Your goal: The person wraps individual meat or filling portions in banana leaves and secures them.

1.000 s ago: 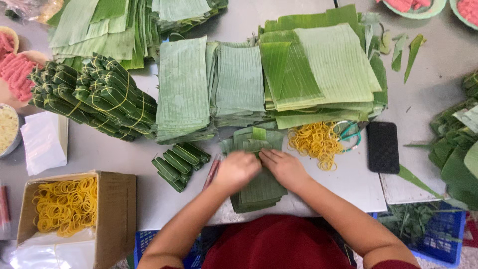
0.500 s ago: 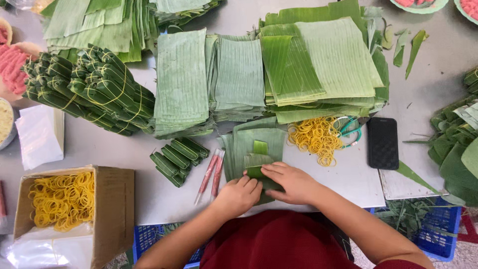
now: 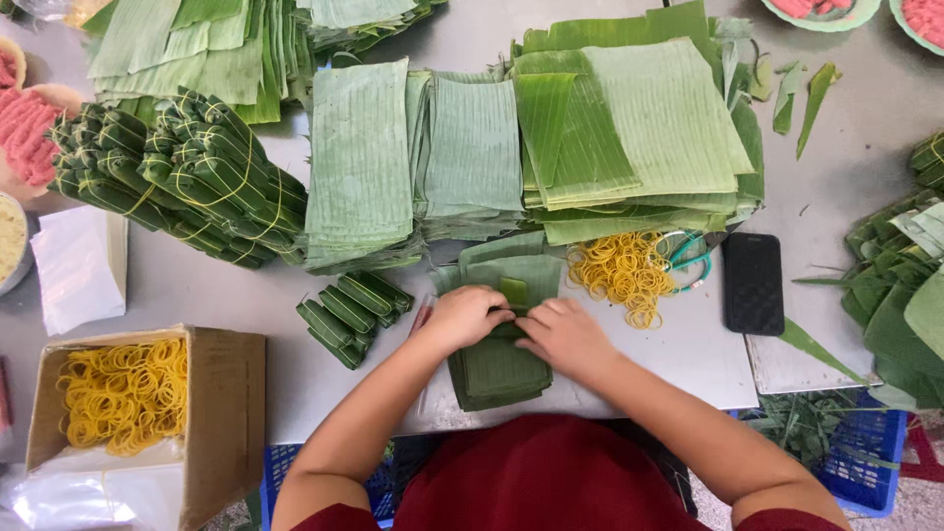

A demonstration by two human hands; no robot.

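Both hands are working on a small stack of cut leaves (image 3: 497, 369) lying on the grey bench (image 3: 678, 359) right in front of the person. The left hand (image 3: 464, 317) is pressing down on the stack's upper left part, fingers curled over a small folded leaf piece (image 3: 513, 292), and the right hand (image 3: 565, 334) is meeting it from the right, fingertips pinching the same fold, so both are grasping the leaf piece. Just left of the stack, a few finished leaf rolls (image 3: 352, 317) are lying side by side. To the stack's upper right, a loose heap of yellow rubber bands (image 3: 621, 275) is sitting, with a black phone (image 3: 752, 282) farther right. Behind the stack, tall piles of leaf sheets (image 3: 472, 157) are standing, and far left a cardboard box (image 3: 231, 413) is holding more bands.
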